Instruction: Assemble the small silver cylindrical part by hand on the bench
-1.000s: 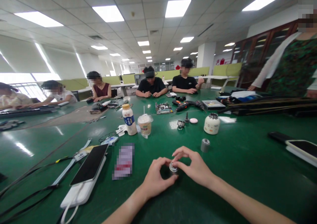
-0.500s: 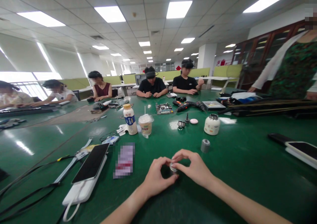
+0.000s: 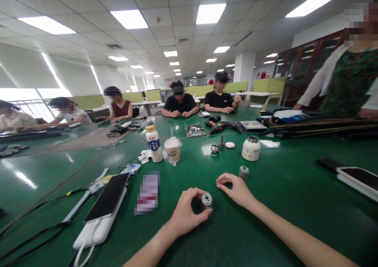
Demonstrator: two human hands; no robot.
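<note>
My left hand (image 3: 189, 212) curls its thumb and fingers around a small metal cylinder (image 3: 207, 201), which stands upright on the green table (image 3: 283, 219) with a dark hole in its top. My right hand (image 3: 234, 187) is raised a little to the right of it, thumb and index finger bent towards each other; whether something tiny sits between the fingertips cannot be made out. Just behind the right hand stands a second metal cylinder (image 3: 243, 172). Farther back are a pale jar (image 3: 251, 149) without a lid, a pink disc (image 3: 230, 145) and a dark metal ring piece (image 3: 215, 149).
On the left lie a phone (image 3: 108, 196) on a white power bank, cables and a purple packet (image 3: 148, 192). A bottle (image 3: 154, 144), a cup (image 3: 173, 151), a circuit board (image 3: 195, 130) and power tools stand or lie farther off. Several people are around the table.
My right hand has come away from the cylinder's top and moved right and slightly up, uncovering the top. My left hand has kept its grip. The person at the right has shifted.
</note>
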